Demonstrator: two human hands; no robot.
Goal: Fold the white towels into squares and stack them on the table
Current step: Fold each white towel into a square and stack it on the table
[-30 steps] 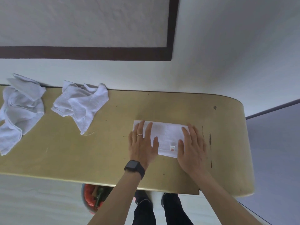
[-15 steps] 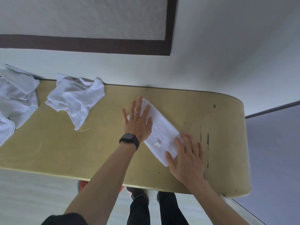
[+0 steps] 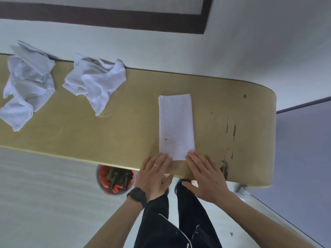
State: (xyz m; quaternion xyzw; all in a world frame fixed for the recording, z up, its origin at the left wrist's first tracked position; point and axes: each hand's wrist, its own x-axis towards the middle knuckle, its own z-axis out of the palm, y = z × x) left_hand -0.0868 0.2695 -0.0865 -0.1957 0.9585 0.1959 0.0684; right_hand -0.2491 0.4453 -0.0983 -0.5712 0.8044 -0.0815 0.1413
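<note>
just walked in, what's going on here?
A person is folding white towels at a table. The folded towel lies as a long strip, not yet a square. The left hand and right hand lie flat, fingertips on its near end. The middle towel and far-left towel sit crumpled. No stack yet.

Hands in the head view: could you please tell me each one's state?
Left hand: open, fingertips resting on the folded towel.
Right hand: open, fingertips on the same towel.
</note>
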